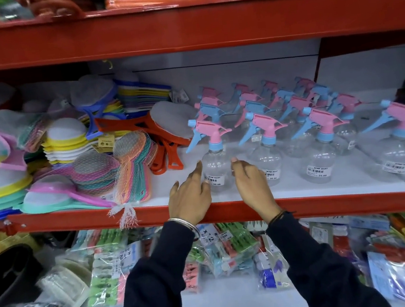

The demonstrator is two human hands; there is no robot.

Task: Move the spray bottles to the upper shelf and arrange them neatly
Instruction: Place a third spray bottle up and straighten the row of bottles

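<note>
Several clear spray bottles with pink and blue trigger heads stand in rows on the white middle shelf (326, 184). The front-left bottle (217, 166) stands upright between my two hands. My left hand (188, 195) is just left of it, fingers apart, a fingertip close to its side. My right hand (250, 185) hovers just right of it, fingers curled and apart, holding nothing. More bottles (320, 162) stand to the right and behind. The rightmost front bottle (398, 153) stands apart from the others.
Netted and stacked strainers (93, 176) and orange-handled ones (160, 143) crowd the shelf's left half. A red shelf beam (182, 27) runs overhead with goods above it. Packaged clips and bags (220, 249) fill the shelf below.
</note>
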